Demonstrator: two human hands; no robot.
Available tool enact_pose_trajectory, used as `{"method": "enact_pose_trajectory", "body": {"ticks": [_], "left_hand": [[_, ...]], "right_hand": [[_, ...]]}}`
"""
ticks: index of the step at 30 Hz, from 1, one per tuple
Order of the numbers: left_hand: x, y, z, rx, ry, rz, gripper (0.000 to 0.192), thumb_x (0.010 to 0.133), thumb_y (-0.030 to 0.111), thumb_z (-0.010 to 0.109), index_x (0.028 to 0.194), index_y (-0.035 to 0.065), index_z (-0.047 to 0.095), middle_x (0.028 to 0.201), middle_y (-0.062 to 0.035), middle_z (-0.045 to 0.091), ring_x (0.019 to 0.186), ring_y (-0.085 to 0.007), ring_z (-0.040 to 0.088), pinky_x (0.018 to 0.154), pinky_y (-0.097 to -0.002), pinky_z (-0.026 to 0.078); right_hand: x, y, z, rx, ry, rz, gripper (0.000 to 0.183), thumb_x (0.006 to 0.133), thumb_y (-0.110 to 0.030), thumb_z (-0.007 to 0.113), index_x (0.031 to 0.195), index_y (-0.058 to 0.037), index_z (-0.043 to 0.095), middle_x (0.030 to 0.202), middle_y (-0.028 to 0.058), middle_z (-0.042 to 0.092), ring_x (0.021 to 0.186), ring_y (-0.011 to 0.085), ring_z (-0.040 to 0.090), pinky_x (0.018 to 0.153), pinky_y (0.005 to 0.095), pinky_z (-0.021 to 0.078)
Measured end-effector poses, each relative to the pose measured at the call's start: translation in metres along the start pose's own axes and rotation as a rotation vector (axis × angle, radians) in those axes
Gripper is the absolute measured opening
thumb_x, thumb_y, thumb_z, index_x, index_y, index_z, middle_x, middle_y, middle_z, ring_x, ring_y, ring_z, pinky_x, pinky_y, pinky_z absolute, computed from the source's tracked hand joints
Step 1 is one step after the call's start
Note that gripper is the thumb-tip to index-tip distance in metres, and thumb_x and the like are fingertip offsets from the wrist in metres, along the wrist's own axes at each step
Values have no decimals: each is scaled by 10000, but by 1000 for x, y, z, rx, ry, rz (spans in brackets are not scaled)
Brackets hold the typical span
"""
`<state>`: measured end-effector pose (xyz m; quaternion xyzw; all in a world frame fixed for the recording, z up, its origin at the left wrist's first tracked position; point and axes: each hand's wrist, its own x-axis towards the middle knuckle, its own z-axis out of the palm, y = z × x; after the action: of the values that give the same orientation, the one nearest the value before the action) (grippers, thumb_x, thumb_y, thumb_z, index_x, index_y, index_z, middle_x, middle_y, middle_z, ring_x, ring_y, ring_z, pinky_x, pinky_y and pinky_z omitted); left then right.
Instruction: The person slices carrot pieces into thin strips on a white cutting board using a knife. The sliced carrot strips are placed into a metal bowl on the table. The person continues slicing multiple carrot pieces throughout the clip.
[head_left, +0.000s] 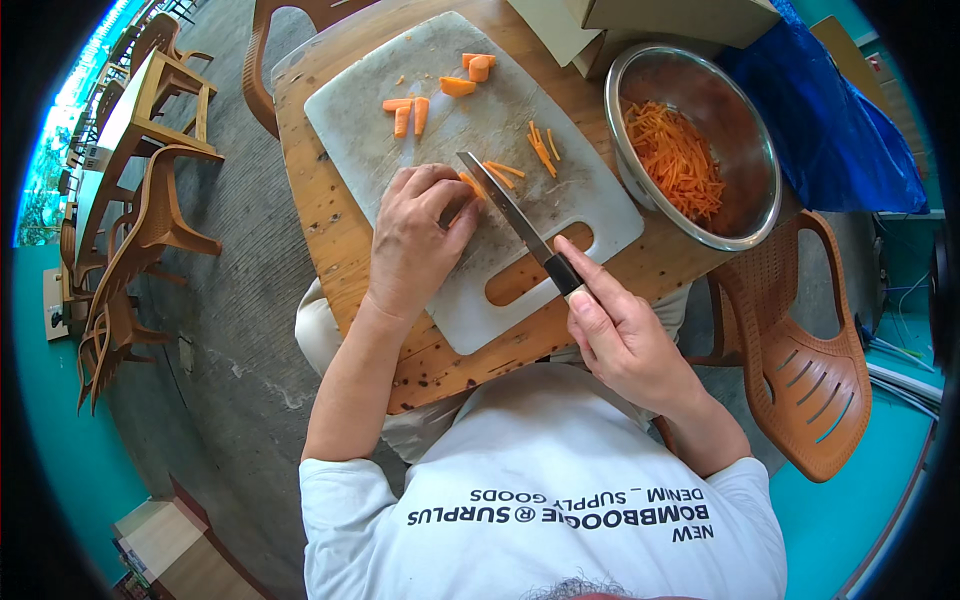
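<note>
My right hand (622, 330) grips the black handle of a kitchen knife (517, 217), its blade slanting up and left over a white plastic cutting board (360, 97). Just left of the blade, my left hand (424, 225) presses a carrot piece (471, 184) to the board, the fingers hiding much of it. To the right of the blade lie a few cut carrot strips (504, 171). Another small group of carrot sticks (541, 154) is farther right. Several carrot chunks (457, 86) rest toward the board's far end, with more short carrot pieces (420, 116) nearer its left edge.
A steel bowl (761, 135) holding shredded carrot (671, 157) stands on the wooden table (442, 375) right of the board. Cardboard boxes (675, 22) and a blue plastic sheet (825, 120) are behind it. Brown plastic chairs (802, 375) flank the table.
</note>
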<state>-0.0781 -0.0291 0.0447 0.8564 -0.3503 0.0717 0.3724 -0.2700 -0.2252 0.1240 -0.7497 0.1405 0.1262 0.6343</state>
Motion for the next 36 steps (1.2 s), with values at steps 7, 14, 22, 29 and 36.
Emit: {"method": "enact_pose_trajectory", "body": {"ticks": [7,14,22,29,36], "left_hand": [[-1,3,-1,36,14,26,180,884,63,867,1059,44,832,1181,-87,732,1130,-313,674,1004,-434,567],[-2,4,-2,56,6,33,191,876,53,850,1063,59,811,1161,-97,708,1123,-323,664,1036,-453,561],[0,6,-2,88,-2,36,227,842,30,853,1064,41,808,1175,-105,718,1155,-335,665,1041,-454,568],[-3,2,2,76,18,21,233,868,47,847,1097,41,806,1201,-107,712,1154,-334,665,1010,-442,580],[-1,3,3,55,48,41,184,921,82,819,1101,72,779,1157,-106,704,1124,-329,661,1035,-456,556]], "right_hand": [[4,-8,-5,-64,-33,5,609,1215,-254,506,1772,-48,371,751,49,564,723,149,595,759,345,523],[4,-17,-5,-202,-28,0,609,1202,-221,517,1759,-24,372,742,119,588,701,231,624,759,388,536],[20,-15,15,-322,15,-144,631,1173,-183,546,1745,3,355,807,253,686,771,431,709,767,501,553],[-15,-7,-16,-156,-52,42,594,1205,-245,524,1755,-58,401,799,121,636,721,228,633,765,373,541],[-10,-1,-28,67,34,12,601,1214,-247,531,1764,-45,400,806,-20,550,739,71,530,732,270,487]]}}
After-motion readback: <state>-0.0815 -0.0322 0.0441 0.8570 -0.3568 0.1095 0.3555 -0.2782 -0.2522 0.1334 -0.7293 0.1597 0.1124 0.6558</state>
